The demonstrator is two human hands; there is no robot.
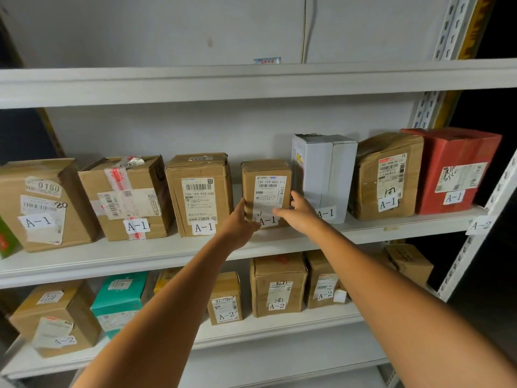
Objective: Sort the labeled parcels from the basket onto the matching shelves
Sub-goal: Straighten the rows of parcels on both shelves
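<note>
A small upright cardboard parcel (265, 186) labelled A-1 stands on the middle shelf (140, 257), between a taller brown A-1 box (199, 194) and a white A-1 box (324, 175). My left hand (241, 222) grips the parcel's lower left edge. My right hand (299, 212) rests against its lower right front, fingers spread over the label. The basket is out of view.
More A-1 boxes line the middle shelf, among them a red one (456, 169) at the far right. The shelf below (279, 323) carries A-2 parcels, including a teal box (120, 298). An A-2 tag (480, 225) hangs on the right upright. The top shelf (251, 79) shows no parcels.
</note>
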